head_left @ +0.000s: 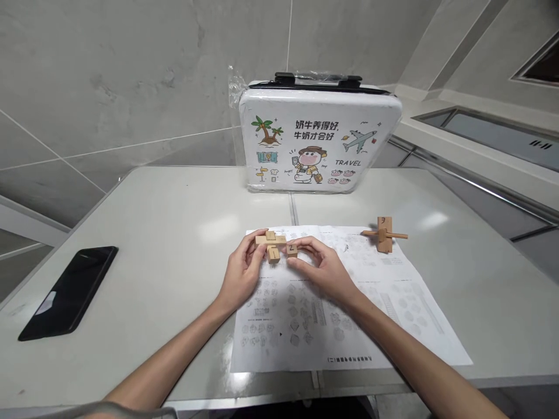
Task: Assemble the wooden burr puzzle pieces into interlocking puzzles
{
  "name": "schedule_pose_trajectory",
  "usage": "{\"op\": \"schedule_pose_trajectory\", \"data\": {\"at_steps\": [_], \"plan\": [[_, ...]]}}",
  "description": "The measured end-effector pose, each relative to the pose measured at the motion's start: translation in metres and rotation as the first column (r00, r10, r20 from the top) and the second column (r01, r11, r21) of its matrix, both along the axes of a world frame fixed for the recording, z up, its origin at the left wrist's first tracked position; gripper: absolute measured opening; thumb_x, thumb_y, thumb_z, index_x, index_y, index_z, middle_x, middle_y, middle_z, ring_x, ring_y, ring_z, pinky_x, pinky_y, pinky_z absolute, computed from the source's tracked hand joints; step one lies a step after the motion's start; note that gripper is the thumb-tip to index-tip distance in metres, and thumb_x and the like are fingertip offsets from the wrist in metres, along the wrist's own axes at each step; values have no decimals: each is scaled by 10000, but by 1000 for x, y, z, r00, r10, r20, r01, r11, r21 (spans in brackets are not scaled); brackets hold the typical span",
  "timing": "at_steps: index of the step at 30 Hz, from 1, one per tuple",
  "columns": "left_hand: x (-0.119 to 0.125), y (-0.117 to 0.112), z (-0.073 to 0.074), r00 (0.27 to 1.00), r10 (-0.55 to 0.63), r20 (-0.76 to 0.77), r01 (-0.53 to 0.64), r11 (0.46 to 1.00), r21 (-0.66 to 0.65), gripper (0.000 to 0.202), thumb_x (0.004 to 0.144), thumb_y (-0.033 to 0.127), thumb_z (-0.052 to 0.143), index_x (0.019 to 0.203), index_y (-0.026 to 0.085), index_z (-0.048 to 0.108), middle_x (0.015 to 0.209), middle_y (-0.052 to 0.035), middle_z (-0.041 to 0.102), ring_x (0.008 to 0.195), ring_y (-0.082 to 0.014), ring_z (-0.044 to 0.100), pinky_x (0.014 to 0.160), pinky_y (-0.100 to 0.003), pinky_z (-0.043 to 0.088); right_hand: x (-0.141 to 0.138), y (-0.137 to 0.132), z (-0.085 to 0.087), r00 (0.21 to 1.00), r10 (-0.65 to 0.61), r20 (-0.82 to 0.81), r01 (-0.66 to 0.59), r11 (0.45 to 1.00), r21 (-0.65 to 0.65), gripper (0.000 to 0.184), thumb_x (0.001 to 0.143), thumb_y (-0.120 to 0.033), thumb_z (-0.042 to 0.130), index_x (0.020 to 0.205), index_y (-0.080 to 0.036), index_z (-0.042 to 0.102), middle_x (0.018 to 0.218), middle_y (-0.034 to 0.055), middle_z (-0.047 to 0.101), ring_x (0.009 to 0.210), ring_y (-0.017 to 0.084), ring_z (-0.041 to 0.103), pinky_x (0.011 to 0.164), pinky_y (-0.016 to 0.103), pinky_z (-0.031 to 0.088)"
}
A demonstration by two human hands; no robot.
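Note:
My left hand [245,265] grips a few light wooden puzzle pieces [271,240] fitted crosswise, one with "1" inked on its end. Between the thumb and fingers of my right hand [321,265] is a wooden block [292,251] marked "2". It sits just right of the "1" piece; whether they touch is hard to make out. Both hands are over a printed instruction sheet [362,343] covered in small diagrams. On the sheet's far right corner stands a darker wooden assembly [384,235] marked "3", with a thin stick running through it sideways.
A white cartoon travel case [321,142] wrapped in clear plastic stands at the back of the pale table [174,209]. A black phone [70,291] lies at the left. A grey tiled wall [144,75] rises behind, and a window sill runs along the right.

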State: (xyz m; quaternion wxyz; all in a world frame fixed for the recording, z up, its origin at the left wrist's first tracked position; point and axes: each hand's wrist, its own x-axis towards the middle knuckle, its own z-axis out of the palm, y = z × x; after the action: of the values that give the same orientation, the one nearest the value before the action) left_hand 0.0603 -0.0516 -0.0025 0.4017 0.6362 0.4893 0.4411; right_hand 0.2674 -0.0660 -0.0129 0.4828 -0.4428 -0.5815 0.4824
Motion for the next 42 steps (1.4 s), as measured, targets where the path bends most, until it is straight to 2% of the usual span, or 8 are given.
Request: {"op": "schedule_pose_trajectory", "data": {"at_steps": [5,9,18,23,27,33,37,42], "plan": [[0,-1,-3,1000,-26,14,26,999,23,340,1054,374,540,1333,196,619,1326,-109,719,1124,-232,710,983,-354,561,-1,-2,3,984,-116,137,108,992,62,212,912,-392,757,1055,-245,703,848,4,627,832,212,607,806,365,525],[0,-1,-7,998,-60,-5,60,996,66,339,1058,373,541,1341,205,624,1360,-111,703,1201,-247,691,1034,-366,543,-4,-4,4,983,-109,144,98,992,84,210,956,-396,698,1077,-228,669,875,19,668,776,194,615,704,324,518],[-5,0,-4,970,-181,-162,193,979,64,452,1068,438,523,1464,225,560,1470,-116,636,1327,-272,615,1130,-402,474,1,-6,3,979,-73,191,49,990,129,191,977,-354,695,1134,-246,689,936,47,756,783,221,684,715,355,530],[-7,0,-5,930,-300,-212,316,948,42,767,910,532,756,1561,270,449,1584,-131,533,1460,-347,508,1202,-479,426,2,-2,3,980,-113,164,80,977,197,166,959,-347,726,1098,-258,742,876,34,649,795,223,592,743,377,491],[-6,-2,-7,920,-325,-217,337,942,15,802,897,511,785,1576,297,418,1614,-120,504,1482,-342,490,1199,-477,436,0,-3,3,988,-67,137,43,984,173,165,950,-323,739,1106,-277,765,888,26,589,830,223,560,773,381,475],[-5,-2,-3,931,-348,-109,344,938,-47,762,888,472,804,1545,298,458,1539,-120,586,1394,-327,584,1185,-474,453,3,-1,2,994,-11,107,-4,990,139,191,951,-348,739,1132,-290,760,959,31,569,905,228,565,848,387,473],[-5,0,-6,941,-330,80,335,939,-71,748,885,450,812,1532,282,476,1512,-123,601,1396,-311,585,1194,-449,455,3,1,4,1000,17,26,-18,999,34,279,1031,-416,604,1259,-268,668,1110,54,613,988,226,609,901,373,488],[-8,0,-10,904,-360,231,393,912,-116,741,878,406,828,1529,297,490,1541,-126,568,1394,-304,589,1184,-428,477,1,0,3,993,98,63,-95,994,-55,244,1030,-467,603,1082,-231,636,911,19,639,838,200,602,791,334,477]]}}
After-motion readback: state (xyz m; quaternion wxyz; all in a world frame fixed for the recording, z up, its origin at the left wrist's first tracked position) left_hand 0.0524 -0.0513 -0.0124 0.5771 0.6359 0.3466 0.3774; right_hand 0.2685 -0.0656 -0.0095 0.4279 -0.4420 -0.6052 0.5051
